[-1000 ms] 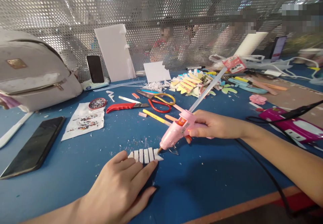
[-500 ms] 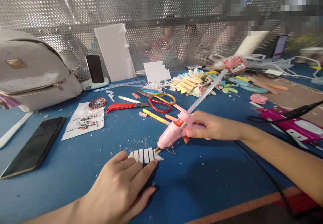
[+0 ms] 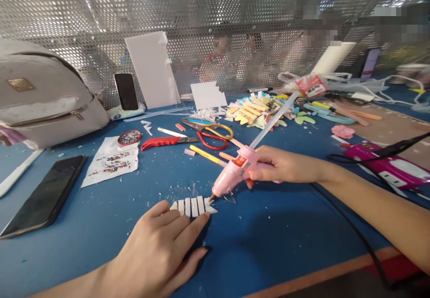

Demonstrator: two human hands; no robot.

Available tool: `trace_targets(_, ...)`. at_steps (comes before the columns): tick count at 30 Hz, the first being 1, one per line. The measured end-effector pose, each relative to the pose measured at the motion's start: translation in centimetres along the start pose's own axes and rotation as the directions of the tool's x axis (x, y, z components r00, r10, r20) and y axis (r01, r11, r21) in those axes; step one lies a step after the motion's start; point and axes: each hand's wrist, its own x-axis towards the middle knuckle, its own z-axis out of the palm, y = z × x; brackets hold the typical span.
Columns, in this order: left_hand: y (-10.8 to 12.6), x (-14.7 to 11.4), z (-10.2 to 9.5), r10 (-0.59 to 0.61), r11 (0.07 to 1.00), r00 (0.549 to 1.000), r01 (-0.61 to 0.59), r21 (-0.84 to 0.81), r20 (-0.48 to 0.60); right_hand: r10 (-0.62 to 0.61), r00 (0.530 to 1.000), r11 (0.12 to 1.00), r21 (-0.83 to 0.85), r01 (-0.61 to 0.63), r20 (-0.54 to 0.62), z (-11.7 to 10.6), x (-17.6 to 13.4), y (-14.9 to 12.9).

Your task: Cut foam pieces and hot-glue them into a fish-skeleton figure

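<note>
My right hand (image 3: 280,166) is wrapped round the handle of a pink hot glue gun (image 3: 231,174), a long clear glue stick (image 3: 275,119) jutting from its back. The gun's nozzle tip is at the right end of a row of small white strips (image 3: 194,206) with dark gaps between them. My left hand (image 3: 164,239) rests palm down, fingers stretched, its fingertips on the near edge of those strips. Part of the strips is hidden under the fingers. A black cord (image 3: 349,231) runs from below my right wrist toward the lower right.
Beyond the hands lie scissors (image 3: 215,139), a red-handled knife (image 3: 161,143), a yellow marker (image 3: 205,153) and a heap of paper scraps (image 3: 251,108). On the left are a phone (image 3: 45,195), a bead-covered sheet (image 3: 116,163) and a backpack (image 3: 43,96). A magenta power strip (image 3: 386,166) lies right.
The glue gun and my right hand have shifted very slightly, the nozzle moving a little to the right and up. My left hand stays in place on the strips.
</note>
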Motion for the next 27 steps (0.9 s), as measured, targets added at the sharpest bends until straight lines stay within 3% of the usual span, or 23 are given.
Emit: trace_targets(27, 0.19, 0.07, -0.13, -0.004, 1.0, 1.0, 0.004, -0.011, 0.018, 0.033, 0.999, 0.999, 0.031, -0.034, 0.007, 0.22, 0.18, 0.24)
